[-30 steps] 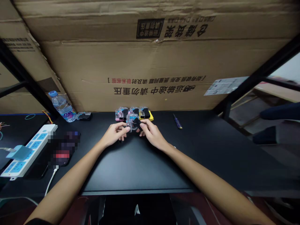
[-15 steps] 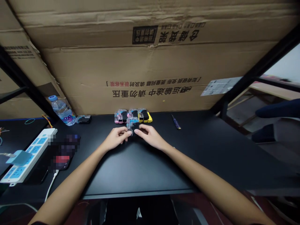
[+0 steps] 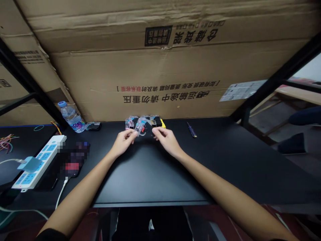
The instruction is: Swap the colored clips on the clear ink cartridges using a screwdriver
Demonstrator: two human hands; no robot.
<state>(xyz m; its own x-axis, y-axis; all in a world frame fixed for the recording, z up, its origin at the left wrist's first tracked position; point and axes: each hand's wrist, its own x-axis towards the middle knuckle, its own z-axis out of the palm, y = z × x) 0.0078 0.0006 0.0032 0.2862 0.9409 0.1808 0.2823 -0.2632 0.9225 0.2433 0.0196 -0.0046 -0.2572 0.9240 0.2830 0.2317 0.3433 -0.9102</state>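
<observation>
Both my hands meet near the back middle of the black desk (image 3: pixel 155 177). My left hand (image 3: pixel 123 142) pinches a small clear ink cartridge (image 3: pixel 140 126) with a pink and blue inside and lifts it a little off the desk. My right hand (image 3: pixel 167 140) has its fingers curled and touches the black end of that same cartridge. Just behind them a short row of cartridges (image 3: pixel 154 120) with pink, black and yellow parts stands against the big cardboard box (image 3: pixel 160 67).
A water bottle (image 3: pixel 71 117) and a small dark cartridge (image 3: pixel 93 126) lie at the back left. A white power strip (image 3: pixel 37 160) with a plug and cables lies at the left. A small screwdriver (image 3: pixel 192 130) lies right of the row. Black frame posts stand on both sides.
The cartridge in my hands has been turned and carried slightly back toward the row; its pink side now shows. Both hands moved a little away from me with it.
</observation>
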